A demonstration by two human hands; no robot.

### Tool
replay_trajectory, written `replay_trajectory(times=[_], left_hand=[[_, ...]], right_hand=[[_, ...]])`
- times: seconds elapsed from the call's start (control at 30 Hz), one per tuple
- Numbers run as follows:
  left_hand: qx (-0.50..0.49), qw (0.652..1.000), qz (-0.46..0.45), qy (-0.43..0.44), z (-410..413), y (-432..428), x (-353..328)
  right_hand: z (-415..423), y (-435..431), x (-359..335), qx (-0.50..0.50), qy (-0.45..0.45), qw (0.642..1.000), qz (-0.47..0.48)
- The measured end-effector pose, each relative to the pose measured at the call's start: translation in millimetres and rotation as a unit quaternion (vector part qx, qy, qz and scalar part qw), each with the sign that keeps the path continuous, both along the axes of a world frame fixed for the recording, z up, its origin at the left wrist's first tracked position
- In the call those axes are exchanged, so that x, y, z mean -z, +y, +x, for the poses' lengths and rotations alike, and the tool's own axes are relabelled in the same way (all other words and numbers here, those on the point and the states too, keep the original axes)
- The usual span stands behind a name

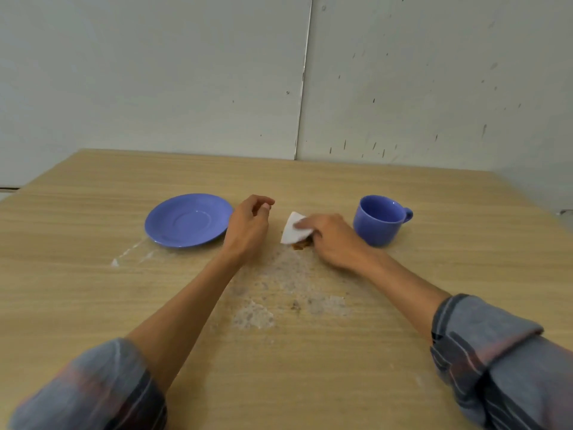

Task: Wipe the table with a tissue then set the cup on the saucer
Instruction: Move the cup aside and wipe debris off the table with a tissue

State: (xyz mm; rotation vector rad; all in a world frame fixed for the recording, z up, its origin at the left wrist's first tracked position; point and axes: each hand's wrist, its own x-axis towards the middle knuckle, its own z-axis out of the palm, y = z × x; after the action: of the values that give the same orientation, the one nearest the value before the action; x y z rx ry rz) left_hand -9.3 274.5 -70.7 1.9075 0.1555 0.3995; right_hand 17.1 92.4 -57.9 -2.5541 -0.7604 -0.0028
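Wiping stage under way; cup placement not started.

The right hand (333, 240) presses a white tissue (294, 232) flat on the table (465, 274), on a brown spill; a wet smear remains nearer the person. The left hand (248, 226) rests loosely curled, holding nothing. The cup (379, 220) stands right of the tissue, the saucer (189, 220) well apart at left, bare. Table edges are distant; the path between is open.

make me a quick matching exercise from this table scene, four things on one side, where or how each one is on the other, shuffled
Things:
1. saucer
2. cup
3. tissue
4. left hand

States:
A. pressed under the right hand
B. upright, right of both hands
C. loosely curled, holding nothing
D. bare, far left on the table

Pairs: 1-D, 2-B, 3-A, 4-C
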Motion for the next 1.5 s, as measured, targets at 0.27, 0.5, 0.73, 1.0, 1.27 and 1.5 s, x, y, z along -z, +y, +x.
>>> replay_trajectory(times=[0.27,0.5,0.73,1.0,1.27,1.5], left_hand=[[-0.014,0.999,0.013,-0.032,-4,-5,9],[-0.058,0.998,-0.015,-0.033,-7,-2,9],[-0.052,0.998,0.002,-0.038,-7,-4,8],[-0.055,0.998,0.016,-0.038,-8,-5,8],[-0.055,0.998,0.016,-0.035,-7,-3,9],[-0.047,0.998,0.026,-0.034,-4,-3,11]], right_hand=[[-28,-16,19,-0.118,0.039,0.982,-0.145],[-17,22,16,-0.1,0.039,0.983,-0.151],[-28,9,11,-0.106,0.053,0.98,-0.161],[-11,15,-3,-0.094,-0.035,0.991,-0.088],[12,29,-8,-0.128,-0.005,0.989,-0.068],[-14,5,4,-0.205,-0.115,0.971,-0.038]])
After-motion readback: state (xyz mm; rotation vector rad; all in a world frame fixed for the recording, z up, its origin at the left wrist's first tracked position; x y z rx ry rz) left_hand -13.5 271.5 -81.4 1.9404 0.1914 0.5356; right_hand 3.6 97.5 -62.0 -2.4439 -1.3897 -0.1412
